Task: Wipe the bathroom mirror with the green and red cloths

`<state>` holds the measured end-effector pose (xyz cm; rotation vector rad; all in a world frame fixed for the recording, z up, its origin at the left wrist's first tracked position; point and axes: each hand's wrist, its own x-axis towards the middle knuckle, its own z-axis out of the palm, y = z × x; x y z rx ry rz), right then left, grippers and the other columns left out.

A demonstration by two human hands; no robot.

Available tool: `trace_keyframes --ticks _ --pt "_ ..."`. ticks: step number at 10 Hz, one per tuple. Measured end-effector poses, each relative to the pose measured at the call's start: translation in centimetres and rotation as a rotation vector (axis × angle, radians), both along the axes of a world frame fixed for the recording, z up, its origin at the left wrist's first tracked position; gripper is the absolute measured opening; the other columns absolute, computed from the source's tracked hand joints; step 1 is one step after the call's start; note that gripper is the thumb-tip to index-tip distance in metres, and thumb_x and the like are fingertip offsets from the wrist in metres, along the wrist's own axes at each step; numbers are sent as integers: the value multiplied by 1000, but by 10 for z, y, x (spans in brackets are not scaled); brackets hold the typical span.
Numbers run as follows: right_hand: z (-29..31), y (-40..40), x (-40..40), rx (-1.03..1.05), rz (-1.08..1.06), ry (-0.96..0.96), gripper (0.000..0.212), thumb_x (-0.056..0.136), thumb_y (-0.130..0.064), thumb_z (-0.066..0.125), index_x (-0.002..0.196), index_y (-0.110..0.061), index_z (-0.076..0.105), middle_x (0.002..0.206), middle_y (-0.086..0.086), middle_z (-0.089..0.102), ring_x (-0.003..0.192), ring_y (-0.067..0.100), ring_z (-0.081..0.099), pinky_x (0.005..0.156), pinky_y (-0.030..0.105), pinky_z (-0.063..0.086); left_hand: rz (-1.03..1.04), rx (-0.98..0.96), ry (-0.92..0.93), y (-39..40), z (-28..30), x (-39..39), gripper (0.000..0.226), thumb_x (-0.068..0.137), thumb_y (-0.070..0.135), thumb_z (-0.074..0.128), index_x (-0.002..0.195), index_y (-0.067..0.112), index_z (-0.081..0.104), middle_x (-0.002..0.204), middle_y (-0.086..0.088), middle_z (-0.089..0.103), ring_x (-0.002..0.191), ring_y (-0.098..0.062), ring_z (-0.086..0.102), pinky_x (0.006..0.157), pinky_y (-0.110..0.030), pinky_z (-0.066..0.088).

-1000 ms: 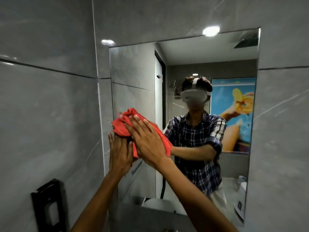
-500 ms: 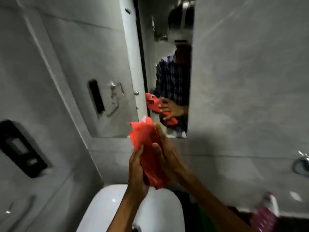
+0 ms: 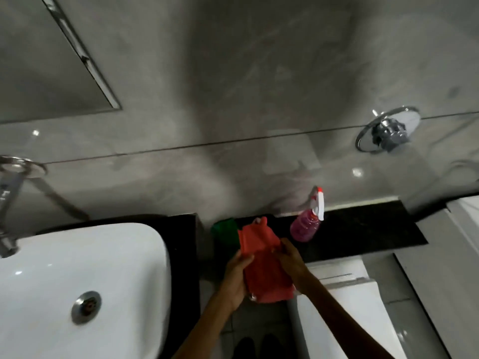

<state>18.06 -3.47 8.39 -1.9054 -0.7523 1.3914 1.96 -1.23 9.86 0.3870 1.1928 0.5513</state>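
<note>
The red cloth (image 3: 261, 265) hangs bunched between both hands, low in the middle of the view and in front of a black ledge. My left hand (image 3: 234, 277) grips its left edge. My right hand (image 3: 291, 260) pinches its upper right part. A green cloth (image 3: 225, 230) lies on the black ledge (image 3: 363, 229) just behind the red one, partly hidden by it. Only the lower right corner of the mirror (image 3: 51, 73) shows at the upper left.
A pink spray bottle (image 3: 307, 224) with a white trigger stands on the ledge right of the cloths. A white basin (image 3: 77, 281) with a chrome tap (image 3: 10, 203) fills the lower left. A chrome wall valve (image 3: 388, 130) sits upper right. A white toilet cistern (image 3: 347, 288) is below the ledge.
Both hands came off the mirror with the red cloth and dropped down to the ledge. My view swung down and right from the mirror to the basin, ledge and spray bottle.
</note>
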Motion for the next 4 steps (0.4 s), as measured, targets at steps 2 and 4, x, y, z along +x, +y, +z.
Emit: trace_keyframes --ticks 2,4 --pt "-78 35 33 -16 -34 -147 36 99 8 49 135 5 53 122 21 63 115 37 61 100 46 49 -119 133 102 41 -80 43 55 95 1 58 147 18 54 135 -18 68 124 -39 65 109 -58 51" --pt "-77 23 24 6 119 -454 67 104 -6 54 163 -10 24 165 19 36 149 38 42 120 51 40 -179 275 306 37 -98 45 67 104 24 55 163 11 25 163 -15 41 148 -32 45 122 -39 38"
